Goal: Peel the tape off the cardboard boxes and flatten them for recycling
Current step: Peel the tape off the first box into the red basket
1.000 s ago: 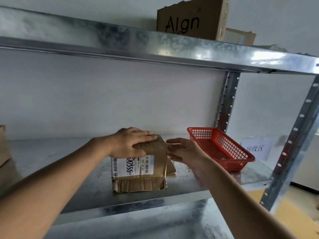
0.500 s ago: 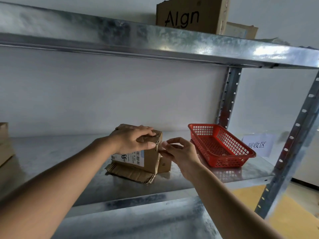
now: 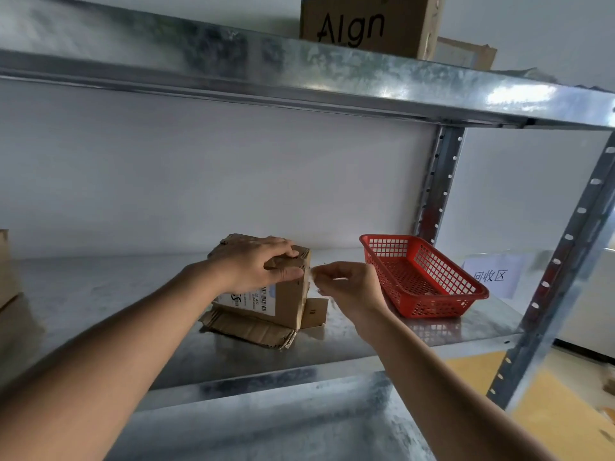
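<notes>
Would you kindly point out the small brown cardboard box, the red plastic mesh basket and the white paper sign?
small brown cardboard box (image 3: 289, 301): head view, front right face.
red plastic mesh basket (image 3: 442, 309): head view, near side wall.
white paper sign (image 3: 492, 274): head view, printed characters.

Tape (image 3: 310, 277) — perhaps pinched, blurred

Box: we find a small cardboard box (image 3: 286, 301) with a shipping label on the metal shelf (image 3: 349, 356), its bottom flaps splayed.
Left hand (image 3: 256, 264): grips the box top.
Right hand (image 3: 349, 284): pinches clear tape (image 3: 311, 274) at the box's edge.
Beside: red plastic basket (image 3: 466, 296), paper sign (image 3: 492, 276).
Above: "Algn" carton (image 3: 362, 24).
</notes>
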Demonstrator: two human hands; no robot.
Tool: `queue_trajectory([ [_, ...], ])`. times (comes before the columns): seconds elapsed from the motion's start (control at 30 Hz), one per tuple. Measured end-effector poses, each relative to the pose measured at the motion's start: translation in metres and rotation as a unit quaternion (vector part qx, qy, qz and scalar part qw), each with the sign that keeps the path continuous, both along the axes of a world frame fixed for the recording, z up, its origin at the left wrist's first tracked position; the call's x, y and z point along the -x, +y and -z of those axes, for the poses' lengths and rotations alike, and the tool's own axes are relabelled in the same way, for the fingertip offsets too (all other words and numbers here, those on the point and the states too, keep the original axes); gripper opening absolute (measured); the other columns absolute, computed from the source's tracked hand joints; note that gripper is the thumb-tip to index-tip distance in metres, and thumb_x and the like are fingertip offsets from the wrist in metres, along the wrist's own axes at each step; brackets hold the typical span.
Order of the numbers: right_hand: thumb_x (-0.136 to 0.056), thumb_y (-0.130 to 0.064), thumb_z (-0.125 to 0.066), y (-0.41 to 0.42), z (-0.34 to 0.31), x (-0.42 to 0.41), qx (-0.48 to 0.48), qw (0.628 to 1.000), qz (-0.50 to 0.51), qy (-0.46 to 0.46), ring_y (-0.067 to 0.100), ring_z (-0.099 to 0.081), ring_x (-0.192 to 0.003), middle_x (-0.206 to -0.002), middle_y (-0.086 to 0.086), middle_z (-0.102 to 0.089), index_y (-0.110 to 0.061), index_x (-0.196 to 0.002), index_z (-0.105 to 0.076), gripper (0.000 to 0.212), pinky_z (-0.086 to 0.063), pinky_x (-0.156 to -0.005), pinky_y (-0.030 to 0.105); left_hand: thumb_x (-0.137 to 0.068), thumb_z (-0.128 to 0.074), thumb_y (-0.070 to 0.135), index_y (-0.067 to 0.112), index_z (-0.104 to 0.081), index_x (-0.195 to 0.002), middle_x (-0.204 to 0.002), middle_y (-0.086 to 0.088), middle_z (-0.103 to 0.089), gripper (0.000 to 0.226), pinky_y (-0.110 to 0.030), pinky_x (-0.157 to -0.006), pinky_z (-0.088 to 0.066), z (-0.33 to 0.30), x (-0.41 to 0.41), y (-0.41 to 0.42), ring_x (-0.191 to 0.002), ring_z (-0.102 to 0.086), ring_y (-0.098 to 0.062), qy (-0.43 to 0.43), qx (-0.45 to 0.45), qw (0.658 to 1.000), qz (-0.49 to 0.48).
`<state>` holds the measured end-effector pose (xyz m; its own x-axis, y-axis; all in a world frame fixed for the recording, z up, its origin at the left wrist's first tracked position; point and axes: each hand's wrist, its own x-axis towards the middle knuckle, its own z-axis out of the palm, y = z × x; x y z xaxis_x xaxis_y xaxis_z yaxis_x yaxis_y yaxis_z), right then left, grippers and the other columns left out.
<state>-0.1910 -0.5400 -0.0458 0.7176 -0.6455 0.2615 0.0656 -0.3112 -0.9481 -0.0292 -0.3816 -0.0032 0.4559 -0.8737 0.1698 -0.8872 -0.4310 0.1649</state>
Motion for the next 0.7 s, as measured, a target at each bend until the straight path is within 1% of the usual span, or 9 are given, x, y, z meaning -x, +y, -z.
queue_trajectory([
  [0.07, -0.080, -0.012, -0.078, -0.004, -0.005, 0.003, 0.030, 0.999, 0.037, 0.000, 0.024, -0.076, -0.075, -0.075, -0.001, -0.078, -0.024, -0.075, -0.082, 0.013, -0.065, -0.073, 0.043, -0.082, -0.021, 0.096, 0.051, -0.046, -0.143, -0.160, 0.030, -0.032, 0.080, -0.042, -0.113, -0.038, -0.001, 0.004, -0.003, -0.141, -0.045, -0.010, -0.015, -0.002, 1.000, -0.007],
  [0.13, -0.080, -0.010, -0.077, -0.006, -0.007, 0.007, 0.041, 0.998, 0.053, -0.004, 0.021, -0.077, -0.077, -0.077, -0.004, -0.078, -0.024, -0.077, -0.082, 0.015, -0.065, -0.074, 0.040, -0.087, -0.023, 0.091, 0.049, -0.046, -0.144, -0.159, 0.027, -0.037, 0.075, -0.040, -0.105, -0.043, 0.000, 0.008, -0.008, -0.135, -0.052, -0.013, -0.030, -0.001, 0.999, -0.015],
  [0.2, -0.079, -0.012, -0.076, -0.009, -0.006, 0.014, 0.044, 0.997, 0.070, -0.002, 0.016, -0.077, -0.079, -0.079, -0.009, -0.078, -0.027, -0.082, -0.083, 0.016, -0.064, -0.070, 0.035, -0.091, -0.025, 0.086, 0.045, -0.045, -0.145, -0.158, 0.023, -0.039, 0.071, -0.039, -0.101, -0.043, -0.001, 0.015, -0.014, -0.134, -0.053, -0.014, -0.037, 0.001, 0.999, -0.021],
  [0.23, -0.078, -0.015, -0.077, -0.012, -0.005, 0.018, 0.043, 0.996, 0.078, -0.004, 0.014, -0.077, -0.079, -0.080, -0.011, -0.078, -0.028, -0.085, -0.082, 0.016, -0.063, -0.071, 0.035, -0.093, -0.026, 0.083, 0.043, -0.045, -0.147, -0.159, 0.021, -0.039, 0.069, -0.039, -0.102, -0.042, -0.001, 0.018, -0.017, -0.135, -0.051, -0.015, -0.039, 0.001, 0.999, -0.026],
  [0.3, -0.078, -0.020, -0.079, -0.022, -0.006, 0.026, 0.029, 0.995, 0.088, -0.030, 0.012, -0.077, -0.077, -0.081, -0.012, -0.078, -0.028, -0.091, -0.081, 0.016, -0.064, -0.079, 0.041, -0.095, -0.026, 0.080, 0.041, -0.044, -0.148, -0.159, 0.018, -0.040, 0.068, -0.039, -0.104, -0.040, -0.002, 0.024, -0.022, -0.137, -0.049, -0.016, -0.039, 0.000, 0.999, -0.035],
  [0.4, -0.083, -0.026, -0.081, -0.038, -0.011, 0.035, 0.030, 0.991, 0.118, -0.062, 0.009, -0.076, -0.074, -0.082, -0.013, -0.078, -0.029, -0.096, -0.079, 0.013, -0.062, -0.085, 0.045, -0.094, -0.026, 0.081, 0.039, -0.045, -0.147, -0.156, 0.014, -0.044, 0.070, -0.040, -0.104, -0.041, 0.000, 0.033, -0.029, -0.134, -0.051, -0.017, -0.031, -0.001, 0.999, -0.042],
  [0.5, -0.090, -0.034, -0.077, -0.054, -0.020, 0.043, 0.097, 0.983, 0.151, -0.042, 0.008, -0.074, -0.077, -0.080, -0.014, -0.077, -0.028, -0.099, -0.081, 0.011, -0.062, -0.083, 0.042, -0.089, -0.021, 0.089, 0.040, -0.044, -0.144, -0.149, 0.011, -0.051, 0.078, -0.041, -0.099, -0.050, 0.006, 0.041, -0.038, -0.125, -0.057, -0.016, -0.035, 0.013, 0.998, -0.050],
  [0.6, -0.095, -0.026, -0.073, -0.077, -0.021, 0.050, 0.182, 0.968, 0.172, -0.011, 0.020, -0.068, -0.078, -0.075, -0.008, -0.074, -0.022, -0.090, -0.082, 0.011, -0.058, -0.077, 0.044, -0.088, -0.022, 0.088, 0.043, -0.042, -0.145, -0.148, 0.009, -0.051, 0.075, -0.041, -0.094, -0.051, 0.009, 0.056, -0.051, -0.125, -0.057, -0.019, -0.033, 0.026, 0.996, -0.074],
  [0.7, -0.095, -0.019, -0.070, -0.106, -0.019, 0.057, 0.237, 0.951, 0.194, 0.044, 0.032, -0.063, -0.087, -0.081, 0.005, -0.074, -0.013, -0.084, -0.080, 0.016, -0.054, -0.079, 0.045, -0.089, -0.024, 0.086, 0.044, -0.039, -0.147, -0.153, 0.010, -0.048, 0.073, -0.042, -0.098, -0.050, 0.007, 0.079, -0.068, -0.130, -0.054, -0.020, -0.028, 0.026, 0.995, -0.091],
])
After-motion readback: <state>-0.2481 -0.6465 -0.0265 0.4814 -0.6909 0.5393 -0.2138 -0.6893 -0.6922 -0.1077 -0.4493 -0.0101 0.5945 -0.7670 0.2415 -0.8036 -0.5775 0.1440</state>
